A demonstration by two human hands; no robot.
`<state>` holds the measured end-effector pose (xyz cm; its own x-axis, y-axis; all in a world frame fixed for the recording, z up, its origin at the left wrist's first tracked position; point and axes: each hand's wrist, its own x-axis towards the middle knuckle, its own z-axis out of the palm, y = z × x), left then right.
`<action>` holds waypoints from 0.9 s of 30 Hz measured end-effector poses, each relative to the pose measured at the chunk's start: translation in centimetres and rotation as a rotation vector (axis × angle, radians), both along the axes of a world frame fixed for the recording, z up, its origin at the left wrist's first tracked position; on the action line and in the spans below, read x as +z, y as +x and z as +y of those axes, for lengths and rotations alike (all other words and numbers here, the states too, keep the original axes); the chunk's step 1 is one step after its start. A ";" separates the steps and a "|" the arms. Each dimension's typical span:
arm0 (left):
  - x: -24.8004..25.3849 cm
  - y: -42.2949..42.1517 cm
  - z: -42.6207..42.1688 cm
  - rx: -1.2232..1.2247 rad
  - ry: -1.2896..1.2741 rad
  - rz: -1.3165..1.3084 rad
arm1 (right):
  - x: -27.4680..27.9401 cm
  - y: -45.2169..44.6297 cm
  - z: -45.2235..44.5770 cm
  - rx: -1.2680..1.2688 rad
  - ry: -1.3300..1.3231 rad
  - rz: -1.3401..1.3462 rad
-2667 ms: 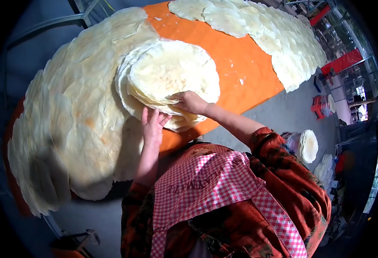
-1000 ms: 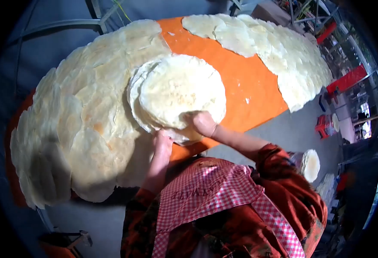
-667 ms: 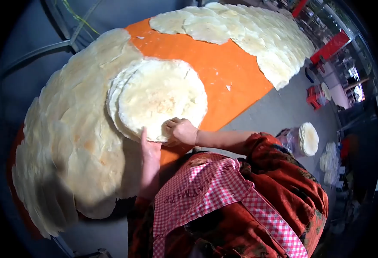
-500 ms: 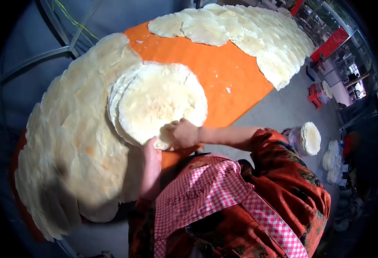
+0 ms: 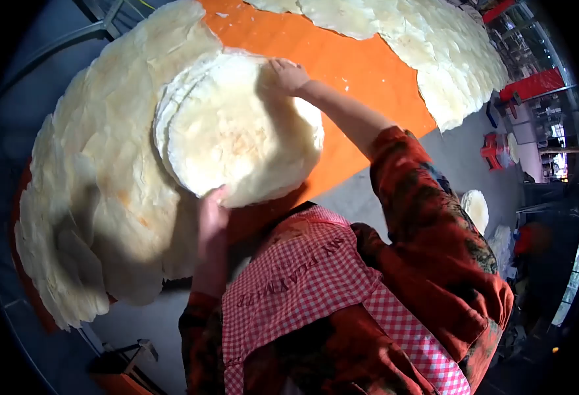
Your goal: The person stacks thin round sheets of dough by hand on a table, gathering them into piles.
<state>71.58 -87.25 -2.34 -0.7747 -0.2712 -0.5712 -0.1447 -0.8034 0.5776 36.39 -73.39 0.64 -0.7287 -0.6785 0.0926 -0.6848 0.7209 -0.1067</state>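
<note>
A thick pile of thin, pale round flatbreads [image 5: 230, 141] lies in front of me, partly on the orange cloth [image 5: 362, 85]. My left hand [image 5: 213, 199] grips the near edge of the pile, its thumb on top and the other fingers mostly hidden. At the far right edge, my right hand [image 5: 289, 75] has its fingers curled over the rim of the top flatbread. The arm's shadow falls across the right side of the pile. Overlapping flatbreads [image 5: 112, 171] cover the surface on the left.
More overlapping flatbreads [image 5: 434, 49] lie at the far right of the orange cloth. On the floor to the right are a red stool [image 5: 492, 151] and another round pale stack [image 5: 476, 209]. Metal frame bars [image 5: 59, 49] stand behind at the left.
My right hand has moved from the near edge of the pile to its far right edge. The left hand stays at the near edge. The view has shifted.
</note>
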 end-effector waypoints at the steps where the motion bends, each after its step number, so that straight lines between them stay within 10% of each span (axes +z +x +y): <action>1: 1.6 -0.6 -0.5 -0.052 0.006 -0.062 | 3.9 1.8 0.6 0.076 -0.119 -0.086; 2: -1.7 -0.6 -1.6 0.018 0.036 -0.039 | 5.0 3.3 1.7 0.236 -0.323 0.062; 5: 3.7 -1.9 -1.8 0.099 -0.020 -0.230 | 9.4 12.2 7.7 0.437 -0.419 -0.648; 8: 5.4 -3.0 -3.0 0.049 -0.044 -0.265 | 9.6 18.1 10.4 0.621 -0.159 -0.132; 17: 10.8 -5.1 -6.4 0.149 0.051 -0.090 | 6.9 16.7 6.0 0.426 -0.612 0.220; 20: 17.2 -1.3 -8.3 -0.094 0.140 0.631 | 18.8 15.4 2.9 0.465 -0.587 0.253; 24: 12.0 -0.8 -9.0 0.312 -0.690 0.085 | 30.2 9.3 1.0 0.323 -0.706 -0.304; 27: 8.4 -1.1 -7.2 0.211 -0.077 0.429 | 29.6 5.1 1.0 0.094 -0.688 -0.638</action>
<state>70.48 -94.46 6.07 -0.8596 -0.4767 -0.1842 0.2809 -0.7419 0.6088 41.45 -72.35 30.19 -0.7249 -0.6820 0.0972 -0.4024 0.3048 -0.8632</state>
